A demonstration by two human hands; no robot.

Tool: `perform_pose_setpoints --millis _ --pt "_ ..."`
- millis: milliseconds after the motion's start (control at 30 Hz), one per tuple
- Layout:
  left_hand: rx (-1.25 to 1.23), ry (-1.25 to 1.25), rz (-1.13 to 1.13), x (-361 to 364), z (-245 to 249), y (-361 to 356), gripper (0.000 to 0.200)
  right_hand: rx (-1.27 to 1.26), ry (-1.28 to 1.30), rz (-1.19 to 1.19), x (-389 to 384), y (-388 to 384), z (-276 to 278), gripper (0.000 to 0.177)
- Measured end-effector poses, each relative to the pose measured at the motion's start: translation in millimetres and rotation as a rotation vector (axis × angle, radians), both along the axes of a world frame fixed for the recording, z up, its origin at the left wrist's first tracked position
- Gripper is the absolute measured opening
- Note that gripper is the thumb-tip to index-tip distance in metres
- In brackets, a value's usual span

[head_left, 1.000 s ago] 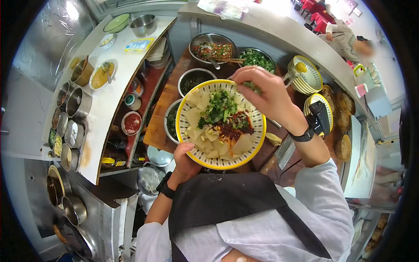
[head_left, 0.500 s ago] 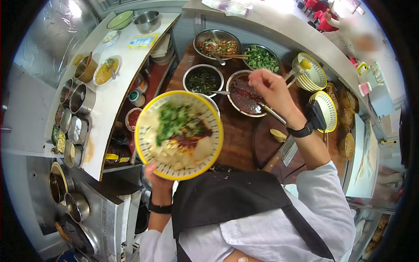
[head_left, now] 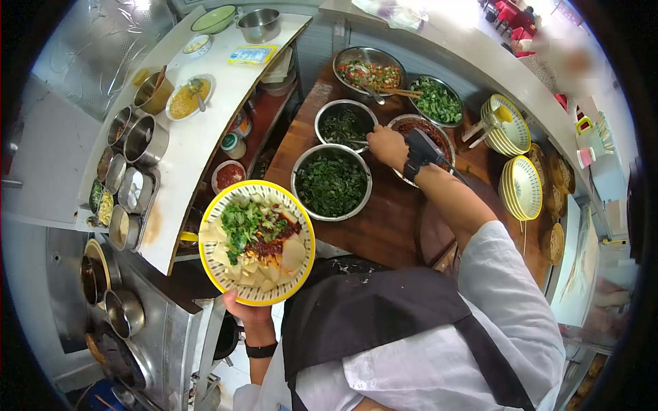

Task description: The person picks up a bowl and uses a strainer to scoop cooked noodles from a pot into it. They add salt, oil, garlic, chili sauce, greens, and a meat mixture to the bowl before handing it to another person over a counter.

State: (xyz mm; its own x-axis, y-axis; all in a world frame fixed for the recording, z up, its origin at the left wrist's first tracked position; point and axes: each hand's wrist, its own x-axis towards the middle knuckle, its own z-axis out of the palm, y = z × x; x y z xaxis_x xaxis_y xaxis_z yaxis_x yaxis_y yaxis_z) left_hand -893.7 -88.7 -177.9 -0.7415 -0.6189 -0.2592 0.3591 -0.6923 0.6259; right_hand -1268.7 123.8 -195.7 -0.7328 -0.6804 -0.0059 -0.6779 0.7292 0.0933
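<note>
My left hand holds a yellow-rimmed bowl from below at its near rim. Pale slices, chopped green herbs and red chili sauce lie in the bowl. My right hand has its fingers closed at the handle end of a spoon, whose other end rests in a steel bowl of dark greens. Nearer to me stands a larger steel bowl of leafy greens. Behind my right wrist, partly covered by it, is a bowl of red chili sauce.
A bowl of chopped red and green vegetables and one of green onions stand at the back. Stacked yellow-rimmed bowls are on the right. Metal pots line the left counter. A person is beyond the ledge.
My right hand has moved left from over the chili bowl to the spoon in the dark greens. The held bowl has moved lower left, uncovering the leafy greens bowl.
</note>
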Motion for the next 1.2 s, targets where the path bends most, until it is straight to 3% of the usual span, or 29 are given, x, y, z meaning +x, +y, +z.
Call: perform_pose_setpoints --millis 33,67,167,233,333,433,467,600,1033,1133,1200 --pt "0.016 -0.004 -0.007 0 -2 0 0.073 -0.154 -0.074 0.037 -1 -1 1 0.014" --pt "0.069 0.004 0.018 -2 4 1 0.077 -0.177 -0.245 -0.088 6 -9 20 0.014" --pt "0.049 -0.034 0.013 -3 4 -3 0.077 -0.255 -0.351 -0.086 -2 -14 18 0.017" --pt "0.069 -0.03 -0.005 -8 4 -8 0.077 -0.192 -0.262 -0.092 1 -7 31 0.02" --pt "0.082 -0.011 -0.047 -11 -4 -17 0.071 0.009 0.042 0.093 7 8 49 0.022" --pt "0.066 -0.015 -0.086 -21 -4 -26 0.071 0.215 -0.018 0.036 15 7 32 0.022" --pt "0.046 -0.023 -0.089 -23 -5 -26 0.072 0.104 -0.082 0.043 11 14 9 0.022" --pt "0.03 -0.045 -0.1 -35 -4 -31 0.074 0.069 -0.16 0.039 21 5 45 0.026" --pt "0.051 -0.083 -0.143 -59 -8 -28 0.077 -0.02 -0.366 -0.082 14 5 34 0.021" --pt "0.062 -0.073 -0.15 -62 -12 -26 0.077 -0.161 -0.475 -0.102 5 6 20 0.026" --pt "0.098 -0.069 -0.135 -63 -13 -24 0.075 -0.387 -0.626 -0.119 -3 8 -5 0.025"
